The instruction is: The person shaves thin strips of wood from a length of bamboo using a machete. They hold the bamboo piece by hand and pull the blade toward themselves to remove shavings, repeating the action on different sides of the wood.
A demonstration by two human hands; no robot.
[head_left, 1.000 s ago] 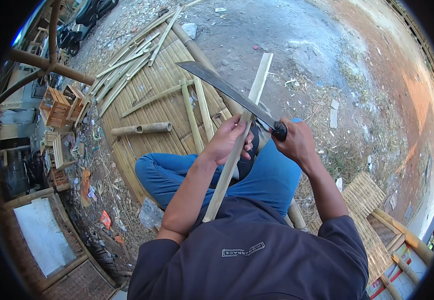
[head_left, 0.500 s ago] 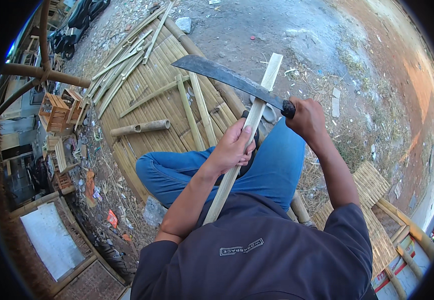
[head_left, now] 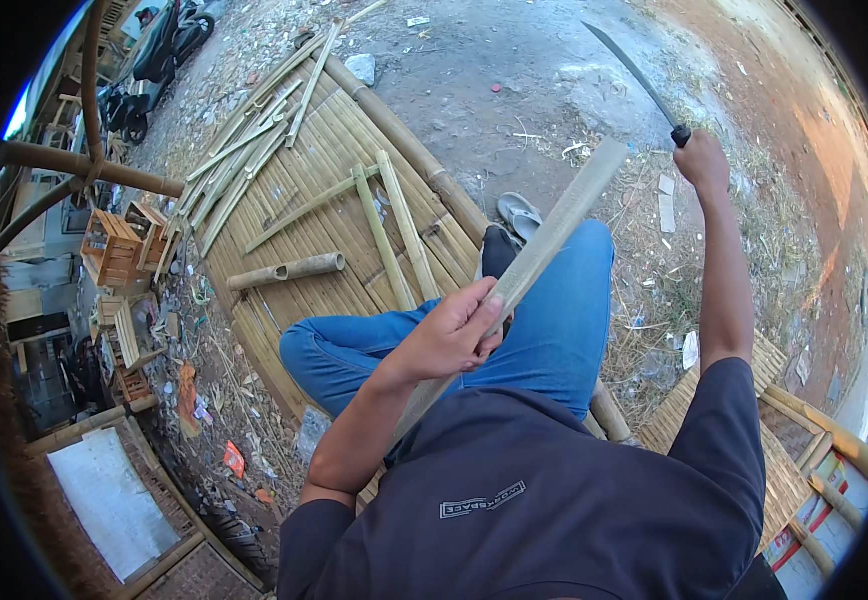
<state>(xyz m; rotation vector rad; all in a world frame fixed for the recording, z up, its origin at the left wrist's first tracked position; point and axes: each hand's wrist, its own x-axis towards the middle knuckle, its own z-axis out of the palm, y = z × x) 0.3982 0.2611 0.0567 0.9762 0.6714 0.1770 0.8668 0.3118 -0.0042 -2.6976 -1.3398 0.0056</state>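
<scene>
My left hand [head_left: 457, 330] is closed round a long, flat bamboo strip [head_left: 552, 230], which slants across my lap with its far end up to the right. The strip's near end is tucked by my dark shirt. Out to the right, my right hand [head_left: 704, 160] grips the black handle of a machete [head_left: 644, 83]. Its long curved blade points forward and away, apart from the strip.
I sit on a bamboo-slat platform [head_left: 344, 215] with several split bamboo strips [head_left: 244, 150] piled at its far left. A short bamboo tube [head_left: 287, 271] lies nearer. Sandals [head_left: 520, 215] rest beyond my knee. Wooden crates [head_left: 111, 248] stand at left; a woven bamboo panel [head_left: 669, 410] at right.
The machete has lifted off the strip and swung out to the right with my right hand. My left hand has turned the strip so its far end leans further right.
</scene>
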